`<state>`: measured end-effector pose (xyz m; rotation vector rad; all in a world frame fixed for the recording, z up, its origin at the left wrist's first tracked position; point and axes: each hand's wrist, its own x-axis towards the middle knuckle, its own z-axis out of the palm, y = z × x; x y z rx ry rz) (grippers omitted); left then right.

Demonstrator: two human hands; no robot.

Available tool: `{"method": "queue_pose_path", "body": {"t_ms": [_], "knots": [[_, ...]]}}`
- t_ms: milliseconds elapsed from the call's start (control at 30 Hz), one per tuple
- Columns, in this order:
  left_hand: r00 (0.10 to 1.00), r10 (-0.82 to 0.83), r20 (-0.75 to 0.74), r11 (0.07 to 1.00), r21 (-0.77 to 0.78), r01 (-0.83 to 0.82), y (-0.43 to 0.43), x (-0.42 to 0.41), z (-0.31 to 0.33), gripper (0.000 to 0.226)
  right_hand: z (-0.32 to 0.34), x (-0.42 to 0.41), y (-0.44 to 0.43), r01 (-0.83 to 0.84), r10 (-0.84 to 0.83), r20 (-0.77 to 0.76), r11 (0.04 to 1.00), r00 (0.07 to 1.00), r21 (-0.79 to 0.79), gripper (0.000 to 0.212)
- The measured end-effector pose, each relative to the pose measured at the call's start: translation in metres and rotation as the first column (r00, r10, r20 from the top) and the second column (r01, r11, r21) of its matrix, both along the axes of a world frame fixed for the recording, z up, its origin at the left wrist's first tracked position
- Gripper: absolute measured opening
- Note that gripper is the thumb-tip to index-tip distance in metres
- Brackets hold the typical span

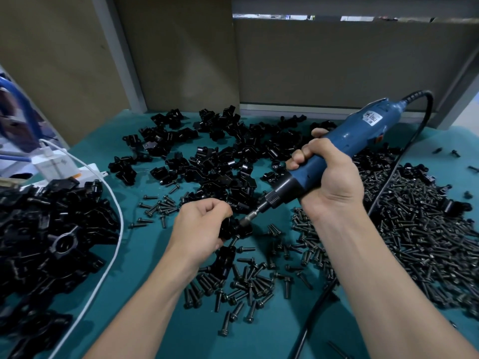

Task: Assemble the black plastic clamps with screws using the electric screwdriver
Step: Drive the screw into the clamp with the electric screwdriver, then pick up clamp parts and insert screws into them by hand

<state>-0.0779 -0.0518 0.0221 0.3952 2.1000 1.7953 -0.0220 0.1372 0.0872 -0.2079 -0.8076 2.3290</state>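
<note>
So the left hand (201,226) pinches a small black plastic clamp (234,229) near the loose black screws (243,283). Right hand (329,177) grips the blue electric screwdriver (344,149), bit at the clamp. I'd keep it square.

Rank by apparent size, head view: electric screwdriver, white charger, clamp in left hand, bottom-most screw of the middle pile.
1. electric screwdriver
2. white charger
3. clamp, partly hidden by the left hand, so unsure against the charger
4. screw
</note>
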Motion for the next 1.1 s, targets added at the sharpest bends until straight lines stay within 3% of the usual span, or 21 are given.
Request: {"method": "queue_pose_path", "body": {"t_ms": [100, 133, 167, 200, 233, 267, 300, 367, 467, 567, 667, 733, 800, 867, 967, 1100], "knots": [[0.997, 0.049, 0.061, 0.998, 0.042, -0.052, -0.009, -0.006, 0.008, 0.022, 0.004, 0.008, 0.017, -0.072, 0.068, -0.072, 0.996, 0.995, -0.049, 0.021], [0.99, 0.138, -0.035, 0.99, -0.001, -0.138, -0.014, -0.007, 0.009, 0.02, 0.004, 0.01, 0.023, -0.061, 0.056, -0.071, 0.996, 0.996, -0.071, 0.018], [0.937, 0.227, -0.264, 0.965, -0.068, -0.253, -0.018, -0.006, 0.009, 0.016, 0.003, 0.011, 0.027, -0.044, 0.039, -0.056, 0.995, 0.998, -0.094, 0.017], [0.788, 0.225, -0.574, 0.925, -0.128, -0.357, -0.021, -0.004, 0.011, 0.009, 0.001, 0.011, 0.029, -0.027, 0.023, -0.035, 0.993, 0.999, -0.114, 0.016], [0.603, 0.095, -0.792, 0.906, -0.182, -0.381, -0.021, 0.001, 0.016, 0.005, 0.0, 0.011, 0.029, -0.012, 0.011, -0.012, 0.991, 1.0, -0.131, 0.016], [0.444, -0.066, -0.894, 0.911, -0.236, -0.339, -0.019, 0.007, 0.019, 0.011, -0.001, 0.01, 0.028, -0.002, 0.003, 0.011, 0.99, 1.0, -0.143, 0.017], [0.342, -0.215, -0.915, 0.915, -0.311, -0.256, -0.018, 0.009, 0.018, 0.019, -0.003, 0.009, 0.027, 0.004, 0.0, 0.031, 0.988, 1.0, -0.151, 0.017], [0.271, -0.329, -0.905, 0.914, -0.377, -0.15, -0.021, 0.002, 0.02, 0.032, -0.005, 0.007, 0.026, 0.011, 0.001, 0.077, 0.988, 0.997, -0.152, 0.018], [0.355, -0.312, -0.881, 0.921, -0.373, -0.115, -0.031, 0.0, 0.026, 0.039, -0.007, 0.004, 0.026, 0.061, -0.043, 0.205, 0.995, 0.978, -0.082, 0.018], [0.424, -0.403, -0.811, 0.882, -0.468, -0.056, -0.025, 0.009, 0.026, 0.041, -0.012, 0.001, 0.026, 0.142, -0.132, 0.33, 0.99, 0.935, -0.006, 0.018], [0.478, -0.156, -0.864, 0.964, -0.238, -0.117, -0.028, 0.003, 0.031, 0.039, -0.015, -0.002, 0.023, 0.142, -0.114, 0.335, 0.988, 0.935, -0.059, 0.02], [0.536, -0.144, -0.832, 0.963, -0.243, -0.117, -0.028, 0.002, 0.029, 0.043, -0.018, -0.004, 0.021, 0.155, -0.11, 0.324, 0.981, 0.94, -0.117, 0.022], [0.67, -0.224, -0.707, 0.933, -0.355, -0.063, -0.018, 0.012, 0.014, 0.04, -0.022, -0.007, 0.021, 0.164, -0.118, 0.353, 0.981, 0.928, -0.103, 0.021], [0.821, -0.14, -0.553, 0.945, -0.323, -0.056, -0.007, 0.019, 0.004, 0.022, -0.024, -0.009, 0.02, 0.157, -0.115, 0.415, 0.985, 0.903, -0.068, 0.02], [0.92, 0.037, -0.391, 0.98, -0.167, -0.111, -0.003, 0.004, 0.0, 0.02, -0.026, -0.01, 0.024, 0.172, -0.098, 0.445, 0.976, 0.89, -0.13, 0.03], [0.982, 0.186, -0.001, 0.975, 0.125, -0.185, -0.008, -0.009, 0.001, 0.021, -0.029, -0.006, 0.024, 0.241, -0.113, 0.44, 0.939, 0.891, -0.247, 0.053]]}}
